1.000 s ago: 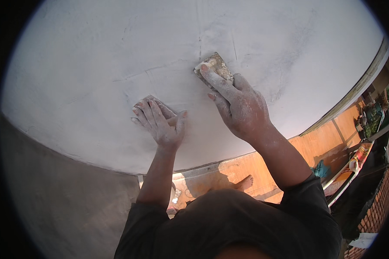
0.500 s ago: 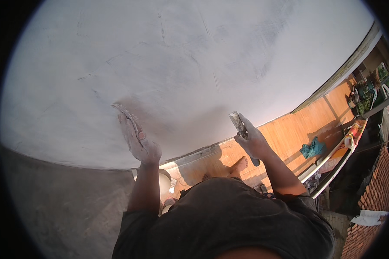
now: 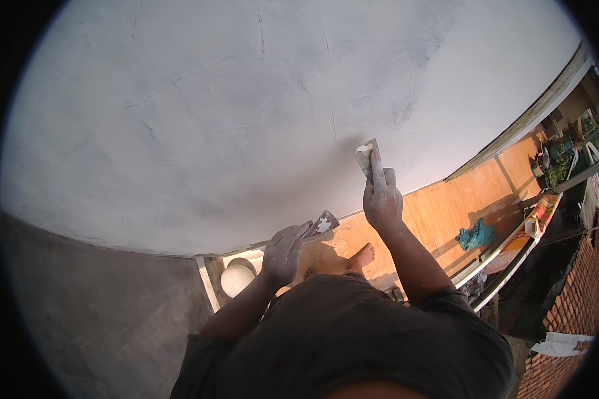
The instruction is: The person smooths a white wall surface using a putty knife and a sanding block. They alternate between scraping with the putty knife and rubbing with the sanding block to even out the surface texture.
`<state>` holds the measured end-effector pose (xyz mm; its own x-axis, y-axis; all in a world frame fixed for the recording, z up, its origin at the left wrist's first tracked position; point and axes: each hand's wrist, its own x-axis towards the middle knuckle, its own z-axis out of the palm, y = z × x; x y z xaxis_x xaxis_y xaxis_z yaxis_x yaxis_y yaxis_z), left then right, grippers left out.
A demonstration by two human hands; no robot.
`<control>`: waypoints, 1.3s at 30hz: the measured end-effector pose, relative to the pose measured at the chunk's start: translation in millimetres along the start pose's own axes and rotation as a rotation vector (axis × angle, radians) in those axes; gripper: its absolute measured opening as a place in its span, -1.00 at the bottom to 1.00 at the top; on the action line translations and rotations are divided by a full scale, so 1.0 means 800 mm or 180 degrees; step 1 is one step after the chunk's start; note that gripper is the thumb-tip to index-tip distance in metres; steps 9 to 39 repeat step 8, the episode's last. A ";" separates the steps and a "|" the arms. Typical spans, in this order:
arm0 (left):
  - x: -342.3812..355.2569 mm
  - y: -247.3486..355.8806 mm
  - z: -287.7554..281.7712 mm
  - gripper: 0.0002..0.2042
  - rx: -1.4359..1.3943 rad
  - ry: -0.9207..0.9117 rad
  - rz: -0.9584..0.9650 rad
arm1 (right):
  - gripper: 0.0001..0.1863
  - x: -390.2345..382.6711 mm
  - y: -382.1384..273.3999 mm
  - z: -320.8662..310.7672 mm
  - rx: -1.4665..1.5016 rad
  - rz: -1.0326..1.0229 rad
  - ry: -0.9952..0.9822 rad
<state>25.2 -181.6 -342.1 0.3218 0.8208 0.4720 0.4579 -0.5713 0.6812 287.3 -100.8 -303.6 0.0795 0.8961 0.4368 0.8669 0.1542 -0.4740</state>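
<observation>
In my right hand [image 3: 383, 199] is a putty knife [image 3: 365, 154], its flat blade pointing up with a dab of pale filler on it. The forefinger lies along the blade, close to the whitish plastered wall [image 3: 233, 120]; whether the edge touches is not clear. My left hand [image 3: 283, 253], dusty with white, is closed on a second flat scraper [image 3: 325, 223]. White filler lies on that scraper's reddish-brown face. It sits lower than the putty knife, near the wall's bottom edge; its grip is hidden by the fingers.
Below me a bare foot [image 3: 361, 258] stands on orange-brown floorboards [image 3: 439, 206]. By the grey wall corner sits a round white container [image 3: 237, 279]. A teal cloth [image 3: 476, 234] lies to the right, beside a pale railing [image 3: 492, 259]. Beyond it are brick-coloured roof tiles [image 3: 579, 292].
My left hand has come away from the wall, moving down and right with its scraper turned face up. My right hand has raised the putty knife nearer the wall.
</observation>
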 end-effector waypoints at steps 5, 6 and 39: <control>-0.049 -0.038 -0.017 -0.76 -0.0054 0.0323 -0.1743 | -0.24 -0.157 0.090 0.054 -0.0037 0.0300 -0.1319; -0.059 -0.046 -0.017 -0.77 -0.0114 0.0379 -0.2261 | -0.19 -0.185 0.118 0.069 -0.0201 0.0480 -0.1951; -0.082 -0.061 -0.011 -0.77 -0.0184 0.0438 -0.2839 | -0.05 -0.229 0.189 0.110 -0.0385 0.1041 -0.3274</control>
